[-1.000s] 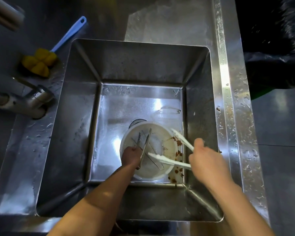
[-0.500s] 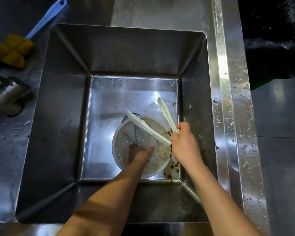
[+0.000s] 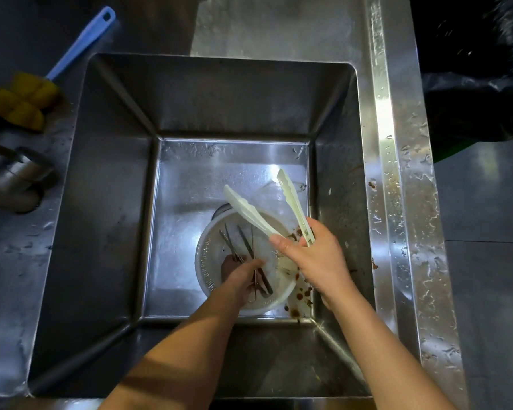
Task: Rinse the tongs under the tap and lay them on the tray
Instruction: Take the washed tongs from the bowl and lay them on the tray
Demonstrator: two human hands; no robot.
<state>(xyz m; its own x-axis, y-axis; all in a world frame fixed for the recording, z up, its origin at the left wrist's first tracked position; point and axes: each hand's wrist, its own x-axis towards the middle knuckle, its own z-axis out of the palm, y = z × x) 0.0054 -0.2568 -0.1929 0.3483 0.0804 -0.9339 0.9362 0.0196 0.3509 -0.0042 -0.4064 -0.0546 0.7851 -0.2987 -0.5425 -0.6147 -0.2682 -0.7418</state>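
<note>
Worktop is surrounding a deep steel sink. Both hands are working low inside it, so drips are probably falling into the basin rather than onto the steel around it. The tap is standing at the left edge, well apart from the tongs. No water is showing, so rinsing is judged not yet begun, and no tray is showing either.

A white strainer is sitting on the sink floor near the right wall, containing thin metal tools. The right hand is grasping the tongs at the hinge end, above the strainer, with the tips pointing away from the person. This grip is leaving the working ends free for the water. The left hand is reaching into the strainer, with its fingers curling round the tools.

The tongs are showing as pale plastic, with arms spreading in a V and scalloped tips. Brown stains are spotting the sink floor just beside the strainer.
</note>
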